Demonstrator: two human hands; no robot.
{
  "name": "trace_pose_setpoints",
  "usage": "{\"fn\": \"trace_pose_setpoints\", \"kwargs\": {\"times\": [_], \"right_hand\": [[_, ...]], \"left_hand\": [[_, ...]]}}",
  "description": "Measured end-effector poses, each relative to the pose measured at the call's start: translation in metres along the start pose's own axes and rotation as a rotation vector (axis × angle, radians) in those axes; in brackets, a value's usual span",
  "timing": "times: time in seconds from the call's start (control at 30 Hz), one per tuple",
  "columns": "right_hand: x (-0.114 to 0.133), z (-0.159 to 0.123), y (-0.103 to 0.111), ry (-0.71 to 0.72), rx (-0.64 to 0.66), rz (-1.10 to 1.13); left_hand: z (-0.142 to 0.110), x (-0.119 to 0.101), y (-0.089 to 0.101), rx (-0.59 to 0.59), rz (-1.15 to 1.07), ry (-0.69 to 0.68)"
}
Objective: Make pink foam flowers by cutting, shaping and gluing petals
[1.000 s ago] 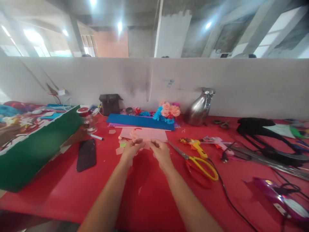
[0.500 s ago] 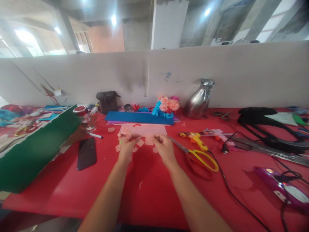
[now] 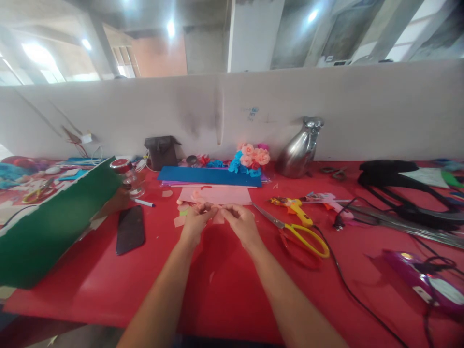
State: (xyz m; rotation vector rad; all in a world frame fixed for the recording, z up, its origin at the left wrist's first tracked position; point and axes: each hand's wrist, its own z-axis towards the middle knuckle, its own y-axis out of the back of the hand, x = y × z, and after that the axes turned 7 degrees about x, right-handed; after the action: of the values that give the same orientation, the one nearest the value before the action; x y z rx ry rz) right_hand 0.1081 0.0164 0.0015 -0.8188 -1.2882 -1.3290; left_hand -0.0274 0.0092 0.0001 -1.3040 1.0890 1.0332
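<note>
My left hand (image 3: 195, 223) is closed in a pinch, and a small pink paper flower (image 3: 196, 195) shows at its upper edge, moving with it. Close beside it, my right hand (image 3: 242, 224) pinches a small pink paper piece, mostly hidden by the fingers. The fingertips of both hands nearly meet. Cut pink paper pieces (image 3: 179, 221) and a bit of green lie under and beside my left hand. Behind the hands a larger pink paper sheet (image 3: 232, 195) lies flat on the red table (image 3: 217, 295).
Yellow-handled scissors (image 3: 306, 240) and a yellow glue gun (image 3: 299, 212) lie right of my hands. A phone (image 3: 130, 230), a jar (image 3: 131, 181) and a green box (image 3: 61, 224) are left. Blue sheets (image 3: 195, 176), paper flowers (image 3: 255, 156) and a steel jug (image 3: 300, 150) stand behind.
Half a second ago my hands were farther apart, with a pink square by the right fingers. Now they have come together at the fingertips. The view has tilted down slightly since the first frame.
</note>
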Motion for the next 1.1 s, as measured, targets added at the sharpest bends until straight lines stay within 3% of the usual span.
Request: {"fn": "trace_pose_setpoints", "kwargs": {"times": [0.17, 0.37, 0.57, 0.77, 1.1], "right_hand": [[0.0, -0.001, 0.002, 0.054, -0.05, -0.104], [0.002, -0.005, 0.0, 0.167, -0.16, -0.299], [0.0, -0.006, 0.002, 0.204, -0.203, -0.408], [0.001, -0.007, -0.001, 0.253, -0.203, -0.433], [0.0, -0.006, -0.006, 0.386, -0.178, -0.46]], "left_hand": [[-0.004, -0.004, -0.005, -0.076, 0.027, -0.142], [-0.006, -0.006, -0.011, 0.011, 0.068, -0.129], [-0.005, -0.004, -0.006, -0.214, 0.082, -0.227], [-0.006, -0.002, -0.012, -0.002, 0.027, -0.123], [-0.003, 0.001, -0.01, -0.076, 0.015, -0.101]]}}
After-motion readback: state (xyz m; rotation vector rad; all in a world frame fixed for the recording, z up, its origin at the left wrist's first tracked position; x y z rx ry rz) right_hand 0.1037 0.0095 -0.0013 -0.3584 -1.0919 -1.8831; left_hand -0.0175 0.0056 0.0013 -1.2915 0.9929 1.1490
